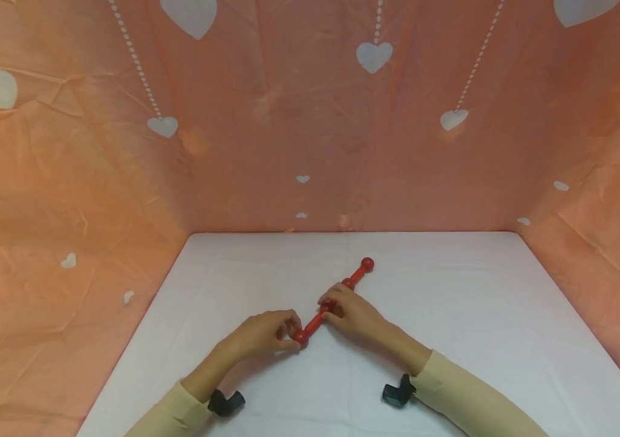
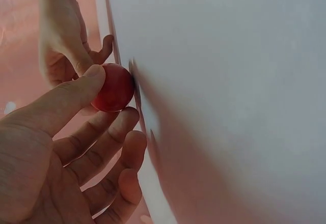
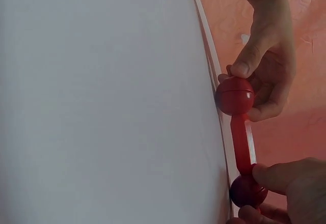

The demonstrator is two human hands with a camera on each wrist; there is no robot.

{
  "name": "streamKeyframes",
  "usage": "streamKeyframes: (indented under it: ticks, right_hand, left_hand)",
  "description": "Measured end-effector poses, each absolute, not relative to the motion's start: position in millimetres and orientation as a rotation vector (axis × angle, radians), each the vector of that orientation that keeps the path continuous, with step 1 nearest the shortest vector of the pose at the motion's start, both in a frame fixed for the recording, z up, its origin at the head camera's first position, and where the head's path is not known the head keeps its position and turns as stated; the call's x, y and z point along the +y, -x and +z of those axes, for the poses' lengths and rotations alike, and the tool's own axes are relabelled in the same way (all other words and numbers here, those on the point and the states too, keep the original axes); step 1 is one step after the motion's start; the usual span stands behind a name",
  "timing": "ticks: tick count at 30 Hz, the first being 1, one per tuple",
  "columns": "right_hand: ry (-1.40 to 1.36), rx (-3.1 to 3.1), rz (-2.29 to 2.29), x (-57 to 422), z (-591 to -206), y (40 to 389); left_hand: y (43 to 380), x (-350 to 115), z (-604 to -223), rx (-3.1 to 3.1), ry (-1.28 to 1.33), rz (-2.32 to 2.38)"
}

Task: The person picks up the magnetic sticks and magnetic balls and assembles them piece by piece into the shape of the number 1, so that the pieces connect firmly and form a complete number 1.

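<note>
A straight row of red balls joined by short red rods (image 1: pixel 315 324) runs diagonally over the white table in the head view. My left hand (image 1: pixel 263 332) pinches the near end ball (image 1: pixel 301 338) between thumb and fingers. In the left wrist view that ball (image 2: pixel 116 88) sits at the thumb tip, the other fingers loosely bent below. Further along, my right hand (image 1: pixel 357 312) grips the second ball (image 3: pixel 248 191), partly covering it in the head view. One rod (image 3: pixel 242 142) links the two held balls. Beyond the right hand, another rod leads to the far end ball (image 1: pixel 367 264).
The white table (image 1: pixel 452 291) stands against orange cloth (image 1: pixel 310 139) printed with white hearts, which rises at the back and both sides. A dark wrist camera (image 1: pixel 226 403) is strapped by the left sleeve, another dark camera (image 1: pixel 399 391) by the right sleeve.
</note>
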State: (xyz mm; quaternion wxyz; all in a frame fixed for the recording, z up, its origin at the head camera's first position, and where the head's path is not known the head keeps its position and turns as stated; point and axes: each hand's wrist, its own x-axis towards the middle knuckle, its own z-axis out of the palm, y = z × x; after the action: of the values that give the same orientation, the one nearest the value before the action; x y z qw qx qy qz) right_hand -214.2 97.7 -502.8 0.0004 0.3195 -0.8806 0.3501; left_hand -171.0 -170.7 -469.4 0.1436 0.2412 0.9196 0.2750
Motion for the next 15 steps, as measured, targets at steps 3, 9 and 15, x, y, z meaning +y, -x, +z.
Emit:
streamKeyframes:
  ticks: [3, 9, 15]
  right_hand:
    - [-1.006, -2.752, 1.076, 102, -503, 213]
    - [-0.962, -2.758, 1.047, 107, -501, 210]
    - [-0.851, -2.760, 0.991, 110, -500, 206]
  left_hand:
    - [170, -167, -470, 2.645, -0.707, 0.781]
    - [168, -158, -470, 2.631, -0.744, 0.769]
    - [167, -151, -472, 2.625, -0.764, 0.755]
